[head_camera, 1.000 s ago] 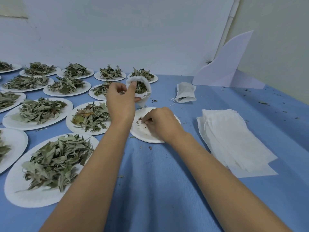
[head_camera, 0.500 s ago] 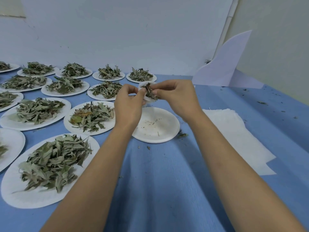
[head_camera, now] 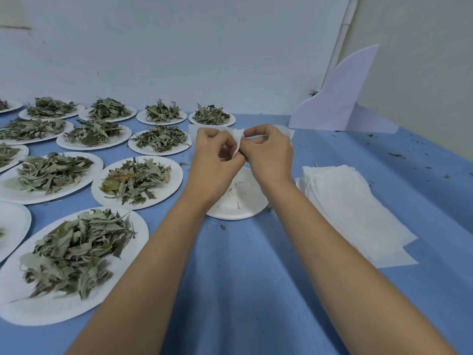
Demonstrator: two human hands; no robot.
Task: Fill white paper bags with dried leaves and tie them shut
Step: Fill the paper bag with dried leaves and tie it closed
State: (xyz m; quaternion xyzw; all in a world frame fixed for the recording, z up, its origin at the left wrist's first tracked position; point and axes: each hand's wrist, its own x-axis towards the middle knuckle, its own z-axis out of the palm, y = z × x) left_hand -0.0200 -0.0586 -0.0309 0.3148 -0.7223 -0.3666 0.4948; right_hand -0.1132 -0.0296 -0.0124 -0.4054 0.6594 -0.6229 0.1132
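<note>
My left hand point(head_camera: 213, 152) and my right hand point(head_camera: 268, 152) meet above a nearly bare white plate point(head_camera: 238, 203), both pinching the top of a small white paper bag point(head_camera: 238, 140). Only a strip of the bag shows between my fingers; its contents are hidden. A second white bag point(head_camera: 286, 130) lies on the blue table behind my right hand, mostly covered. A stack of flat white bags point(head_camera: 350, 208) lies to the right of the plate. Dried leaves are heaped on a large plate point(head_camera: 74, 252) at front left.
Several more white plates of dried leaves point(head_camera: 138, 180) fill the left half of the blue table point(head_camera: 243, 278) back to the wall. A pale curved foam board point(head_camera: 343, 98) stands in the back right corner. Leaf crumbs dot the table at right.
My right hand rose from the plate with leaf bits and met the left hand at the bag. The leaves at the bag's mouth are now hidden, and both hands pinch its top together.
</note>
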